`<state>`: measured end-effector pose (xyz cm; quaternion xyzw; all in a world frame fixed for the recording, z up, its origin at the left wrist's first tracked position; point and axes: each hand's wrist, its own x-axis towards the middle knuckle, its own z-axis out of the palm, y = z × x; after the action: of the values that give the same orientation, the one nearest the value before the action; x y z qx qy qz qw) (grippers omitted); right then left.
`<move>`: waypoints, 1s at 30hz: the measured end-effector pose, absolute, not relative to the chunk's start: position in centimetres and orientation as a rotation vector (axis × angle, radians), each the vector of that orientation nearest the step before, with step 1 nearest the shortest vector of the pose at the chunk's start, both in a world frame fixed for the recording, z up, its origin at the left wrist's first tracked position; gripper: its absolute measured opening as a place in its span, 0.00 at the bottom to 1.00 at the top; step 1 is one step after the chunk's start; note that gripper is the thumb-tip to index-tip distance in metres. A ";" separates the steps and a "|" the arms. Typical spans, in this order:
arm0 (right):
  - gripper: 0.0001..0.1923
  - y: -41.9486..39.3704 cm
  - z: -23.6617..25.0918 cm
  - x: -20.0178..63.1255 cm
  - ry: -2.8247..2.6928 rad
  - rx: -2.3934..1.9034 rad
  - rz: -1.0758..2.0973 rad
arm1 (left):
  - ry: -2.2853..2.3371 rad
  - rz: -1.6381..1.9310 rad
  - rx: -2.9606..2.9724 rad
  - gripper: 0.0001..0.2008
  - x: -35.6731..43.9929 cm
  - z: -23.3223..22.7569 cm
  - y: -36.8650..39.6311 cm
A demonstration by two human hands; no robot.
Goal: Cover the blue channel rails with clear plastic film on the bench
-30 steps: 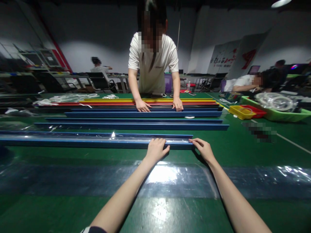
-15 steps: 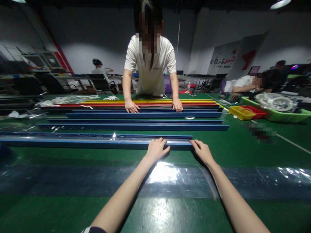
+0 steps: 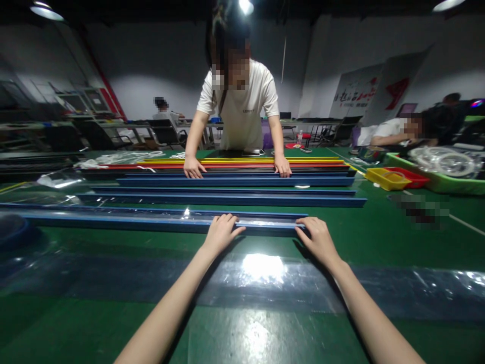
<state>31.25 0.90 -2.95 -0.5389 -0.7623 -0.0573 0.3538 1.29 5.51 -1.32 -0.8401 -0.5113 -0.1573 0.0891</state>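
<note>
workshop hall | green worktables [image 3: 379,227] | long coloured rails [image 3: 235,181] | parts bins [image 3: 382,178]

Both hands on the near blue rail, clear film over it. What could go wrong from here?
1. The right hand sits at the very end of the blue rail; pressing there might tip or skew it.
2. The clear film over the rail looks slick; the left hand may slide and wrinkle it.
3. The next blue rail lies close behind; a push could knock it.
</note>
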 end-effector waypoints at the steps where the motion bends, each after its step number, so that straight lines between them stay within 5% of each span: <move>1: 0.11 0.9 -2.9 30.7 -1.984 -1.380 -0.135 | -1.529 -0.467 -2.481 0.17 0.6 -1.4 5.6; 30: 0.06 2.9 -2.5 26.0 -2.205 -1.451 0.003 | -1.471 -0.496 -2.351 0.16 -1.1 -2.9 5.7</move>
<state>25.97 2.86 -2.54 -0.5326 -0.8091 0.0012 0.2484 -1.11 5.65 -2.95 -0.8236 -0.5153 -0.1738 0.1614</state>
